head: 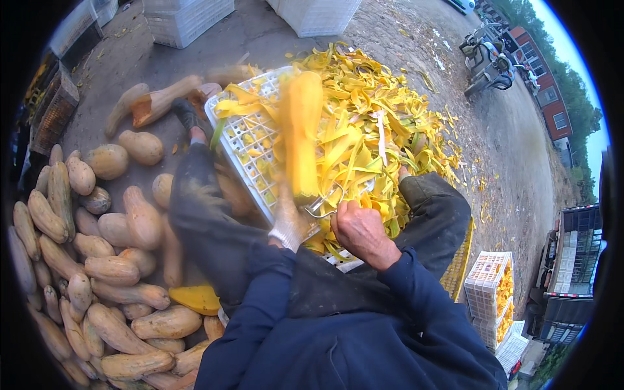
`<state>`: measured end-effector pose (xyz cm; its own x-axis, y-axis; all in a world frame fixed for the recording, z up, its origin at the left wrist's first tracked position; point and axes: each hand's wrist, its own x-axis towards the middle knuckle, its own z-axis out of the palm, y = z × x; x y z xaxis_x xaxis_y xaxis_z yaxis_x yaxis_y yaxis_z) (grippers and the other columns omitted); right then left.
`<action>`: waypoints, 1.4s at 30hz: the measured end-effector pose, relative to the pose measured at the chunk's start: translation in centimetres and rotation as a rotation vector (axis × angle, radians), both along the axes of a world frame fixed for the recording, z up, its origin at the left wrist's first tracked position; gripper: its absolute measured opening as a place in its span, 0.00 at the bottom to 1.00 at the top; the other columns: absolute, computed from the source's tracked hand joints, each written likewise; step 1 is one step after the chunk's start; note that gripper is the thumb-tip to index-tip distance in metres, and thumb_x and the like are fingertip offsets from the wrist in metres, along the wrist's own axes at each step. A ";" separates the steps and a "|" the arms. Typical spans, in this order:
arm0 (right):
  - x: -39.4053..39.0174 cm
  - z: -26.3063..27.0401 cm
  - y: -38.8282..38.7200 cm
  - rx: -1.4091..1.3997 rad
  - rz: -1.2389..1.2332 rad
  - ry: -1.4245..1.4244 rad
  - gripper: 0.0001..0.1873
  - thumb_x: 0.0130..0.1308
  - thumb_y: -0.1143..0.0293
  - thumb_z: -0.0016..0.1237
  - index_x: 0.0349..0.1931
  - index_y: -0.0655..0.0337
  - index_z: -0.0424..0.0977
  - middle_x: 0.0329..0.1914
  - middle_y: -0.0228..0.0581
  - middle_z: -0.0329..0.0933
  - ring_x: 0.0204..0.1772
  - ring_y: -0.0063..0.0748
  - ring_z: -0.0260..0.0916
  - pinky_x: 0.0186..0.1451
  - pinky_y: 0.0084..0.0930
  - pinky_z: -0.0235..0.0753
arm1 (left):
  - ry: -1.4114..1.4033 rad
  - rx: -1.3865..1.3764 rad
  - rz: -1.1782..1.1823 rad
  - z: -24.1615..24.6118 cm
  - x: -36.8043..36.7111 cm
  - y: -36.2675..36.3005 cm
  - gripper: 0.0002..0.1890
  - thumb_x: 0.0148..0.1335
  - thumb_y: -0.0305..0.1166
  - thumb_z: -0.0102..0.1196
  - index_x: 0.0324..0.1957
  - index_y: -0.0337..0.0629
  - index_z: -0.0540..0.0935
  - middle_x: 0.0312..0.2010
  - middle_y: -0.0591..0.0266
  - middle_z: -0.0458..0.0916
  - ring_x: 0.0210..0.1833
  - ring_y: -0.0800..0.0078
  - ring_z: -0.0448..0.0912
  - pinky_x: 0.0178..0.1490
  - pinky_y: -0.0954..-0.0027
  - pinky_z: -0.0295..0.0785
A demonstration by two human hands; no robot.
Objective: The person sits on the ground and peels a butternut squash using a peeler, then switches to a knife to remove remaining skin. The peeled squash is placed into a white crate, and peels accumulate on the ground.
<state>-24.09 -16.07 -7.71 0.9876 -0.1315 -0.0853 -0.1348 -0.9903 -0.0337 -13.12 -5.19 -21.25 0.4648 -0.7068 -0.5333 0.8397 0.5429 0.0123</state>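
A long, peeled yellow squash stands out over the crate, blurred by motion. My left hand, in a white knitted glove, grips its lower end. In my bare right hand is the handle of a metal peeler, its frame beside the squash's lower end; whether the blade touches the squash I cannot tell. Between my legs lies a white plastic crate with a grid surface. Yellow peel strips cover much of it and heap up beyond it.
Many unpeeled squashes lie piled on the ground at left, with one yellow peeled piece near my left thigh. White crates stand ahead. Stacked crates with orange pieces are at right. A motorbike and a truck stand farther off.
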 end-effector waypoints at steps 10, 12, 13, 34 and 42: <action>-4.1 -1.9 -2.3 0.029 0.056 0.068 0.10 0.64 0.68 0.55 0.32 0.68 0.80 0.26 0.55 0.79 0.29 0.52 0.85 0.30 0.44 0.82 | -0.093 0.112 -0.072 0.1 0.2 4.8 0.39 0.76 0.71 0.47 0.59 0.42 0.85 0.49 0.53 0.90 0.53 0.49 0.87 0.63 0.31 0.79; -4.6 -1.9 -3.7 0.081 -0.010 -0.067 0.12 0.69 0.67 0.53 0.31 0.68 0.78 0.27 0.55 0.80 0.28 0.54 0.84 0.30 0.46 0.82 | -0.139 0.266 -0.037 0.2 0.2 6.3 0.40 0.74 0.74 0.47 0.48 0.42 0.88 0.32 0.54 0.88 0.37 0.48 0.87 0.56 0.33 0.82; -4.3 -2.1 -4.4 0.078 -0.033 -0.204 0.13 0.71 0.67 0.53 0.31 0.67 0.78 0.27 0.55 0.80 0.27 0.55 0.83 0.30 0.46 0.82 | -0.108 0.324 -0.024 0.5 0.1 7.3 0.41 0.74 0.73 0.47 0.49 0.40 0.88 0.32 0.53 0.88 0.36 0.47 0.87 0.54 0.35 0.83; -8.1 -5.9 -13.6 0.964 -0.378 -0.225 0.14 0.68 0.63 0.54 0.36 0.69 0.75 0.35 0.61 0.80 0.42 0.69 0.79 0.47 0.59 0.77 | -1.786 1.459 -0.753 10.7 11.5 -7.8 0.49 0.58 0.44 0.71 0.79 0.34 0.69 0.71 0.35 0.78 0.76 0.44 0.75 0.79 0.56 0.70; -7.7 -5.9 -15.2 1.081 -0.460 -0.231 0.13 0.63 0.68 0.57 0.35 0.72 0.73 0.34 0.65 0.78 0.41 0.70 0.78 0.47 0.56 0.77 | -2.030 1.583 -1.150 12.8 12.4 -20.3 0.57 0.53 0.52 0.77 0.80 0.36 0.66 0.79 0.38 0.70 0.82 0.45 0.68 0.84 0.56 0.63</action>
<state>-31.80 -31.31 -13.57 0.8732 -0.4460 -0.1966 -0.3507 -0.2947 -0.8889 -0.74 -25.51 -8.47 0.6697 -0.6800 -0.2984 -0.6464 -0.7316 0.2165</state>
